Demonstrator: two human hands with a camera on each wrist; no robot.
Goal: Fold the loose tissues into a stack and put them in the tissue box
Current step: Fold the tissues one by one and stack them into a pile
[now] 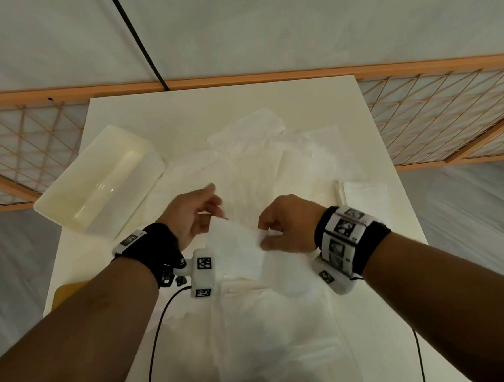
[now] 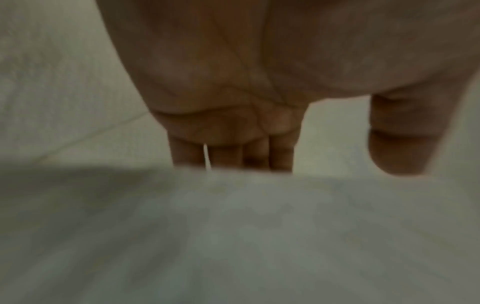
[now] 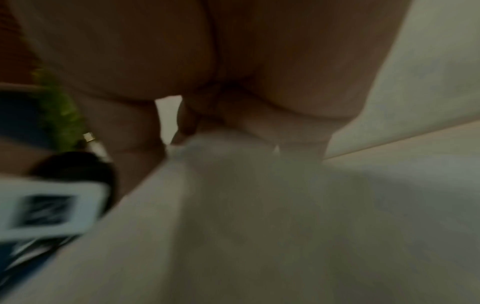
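Both wrist views are blurred and mostly filled by palm and pale paper, so fine detail of the grip is hard to read there. In the head view the white tissues blend into the white tabletop (image 1: 374,142), and their edges are faint; how many sheets lie in the loose tissues (image 1: 260,160) spread beyond the hands cannot be told. More crumpled sheets lie nearer the person than the hands, their outlines just as vague, and the lower ones are cut off by the frame.

The tissue (image 1: 236,245) being worked sits raised between the two hands, near the middle of the tabletop. The right hand (image 1: 288,227) has its fingers curled, pinching the right edge of that tissue between thumb and fingertips. The left hand (image 1: 192,216) is at the tissue's left upper corner with fingers loosely bent; in the left wrist view the fingers (image 2: 226,152) point down behind the sheet's edge and the thumb stands apart, so whether it actually grips the paper cannot be told.

The tissue box (image 1: 97,182), a pale open tub with nothing visible inside, sits left of the hands at the tabletop's left edge. A small folded stack (image 1: 363,195) lies right of the hands, apart from them.
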